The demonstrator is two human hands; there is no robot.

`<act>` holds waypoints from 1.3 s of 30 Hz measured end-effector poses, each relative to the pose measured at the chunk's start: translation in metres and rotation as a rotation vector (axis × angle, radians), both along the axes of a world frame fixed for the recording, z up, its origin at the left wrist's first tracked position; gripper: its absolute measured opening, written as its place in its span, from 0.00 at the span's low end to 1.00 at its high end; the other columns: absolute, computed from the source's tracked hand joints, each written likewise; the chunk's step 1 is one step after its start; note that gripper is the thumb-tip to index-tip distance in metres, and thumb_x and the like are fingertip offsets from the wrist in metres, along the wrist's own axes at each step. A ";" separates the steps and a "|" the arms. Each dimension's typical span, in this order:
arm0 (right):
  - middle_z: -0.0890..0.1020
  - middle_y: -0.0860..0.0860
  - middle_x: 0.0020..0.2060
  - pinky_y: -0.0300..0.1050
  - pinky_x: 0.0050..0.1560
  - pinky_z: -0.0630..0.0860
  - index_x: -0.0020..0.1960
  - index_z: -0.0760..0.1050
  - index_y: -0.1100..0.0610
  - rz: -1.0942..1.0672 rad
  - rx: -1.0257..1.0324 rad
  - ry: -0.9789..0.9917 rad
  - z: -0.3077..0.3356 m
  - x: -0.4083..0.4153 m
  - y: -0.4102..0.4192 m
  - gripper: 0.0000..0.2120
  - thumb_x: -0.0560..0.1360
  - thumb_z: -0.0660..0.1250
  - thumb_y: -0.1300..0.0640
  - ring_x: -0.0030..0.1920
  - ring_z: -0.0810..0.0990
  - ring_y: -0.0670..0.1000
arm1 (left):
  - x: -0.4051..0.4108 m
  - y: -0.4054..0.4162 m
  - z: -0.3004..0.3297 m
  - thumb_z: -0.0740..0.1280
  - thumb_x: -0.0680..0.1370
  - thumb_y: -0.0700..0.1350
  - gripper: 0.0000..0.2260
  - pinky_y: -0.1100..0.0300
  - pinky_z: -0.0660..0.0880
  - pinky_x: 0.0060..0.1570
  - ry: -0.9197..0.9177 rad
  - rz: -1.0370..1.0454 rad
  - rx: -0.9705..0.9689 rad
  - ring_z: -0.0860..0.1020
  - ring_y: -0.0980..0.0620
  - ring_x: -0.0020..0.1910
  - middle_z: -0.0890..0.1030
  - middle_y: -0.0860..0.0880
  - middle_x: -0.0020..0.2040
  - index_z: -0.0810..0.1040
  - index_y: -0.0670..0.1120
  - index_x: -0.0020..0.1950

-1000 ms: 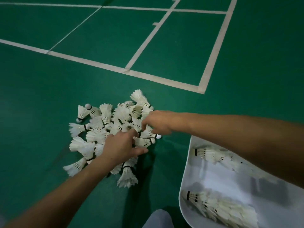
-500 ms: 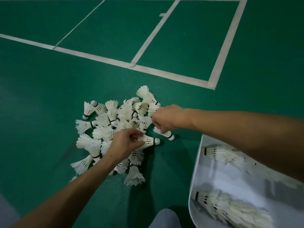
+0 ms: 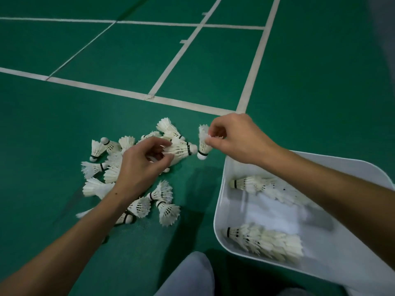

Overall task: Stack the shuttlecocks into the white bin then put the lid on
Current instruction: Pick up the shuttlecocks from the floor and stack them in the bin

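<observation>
Between the hands, corks nearly touch: left hand (image 3: 143,165) grips one shuttlecock (image 3: 181,149), right hand (image 3: 233,137) pinches another (image 3: 203,144); misaligned nesting could crush feathers

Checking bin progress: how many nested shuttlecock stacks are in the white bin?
2. One stack lies toward the far side of the white bin, partly behind the right forearm; the other stack lies near the front. More may be hidden under the arm.

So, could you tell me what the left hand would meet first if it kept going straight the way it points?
Probably the shuttlecock that the right hand pinches: the left hand holds its own shuttlecock cork-first towards it, though depth is unclear.
</observation>
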State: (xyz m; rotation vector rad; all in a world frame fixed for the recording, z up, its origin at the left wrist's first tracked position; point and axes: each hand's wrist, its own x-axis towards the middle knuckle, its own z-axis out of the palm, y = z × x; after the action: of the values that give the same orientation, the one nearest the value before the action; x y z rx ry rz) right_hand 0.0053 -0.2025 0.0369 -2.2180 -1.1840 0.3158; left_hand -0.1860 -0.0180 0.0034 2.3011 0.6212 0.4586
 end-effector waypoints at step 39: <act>0.88 0.54 0.34 0.49 0.56 0.85 0.64 0.79 0.68 -0.685 -0.509 1.191 -0.108 -0.032 -0.235 0.17 0.77 0.75 0.67 0.49 0.89 0.56 | 0.082 -0.186 -0.026 0.80 0.74 0.46 0.13 0.64 0.77 0.43 0.398 -0.594 -0.038 0.81 0.57 0.42 0.83 0.54 0.43 0.79 0.51 0.53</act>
State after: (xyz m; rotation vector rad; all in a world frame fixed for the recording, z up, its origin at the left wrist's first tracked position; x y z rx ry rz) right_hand -0.0267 -0.4372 -0.0709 -2.0234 0.3174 1.4607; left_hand -0.1044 -0.2040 -0.0225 2.4089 0.0986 -0.2939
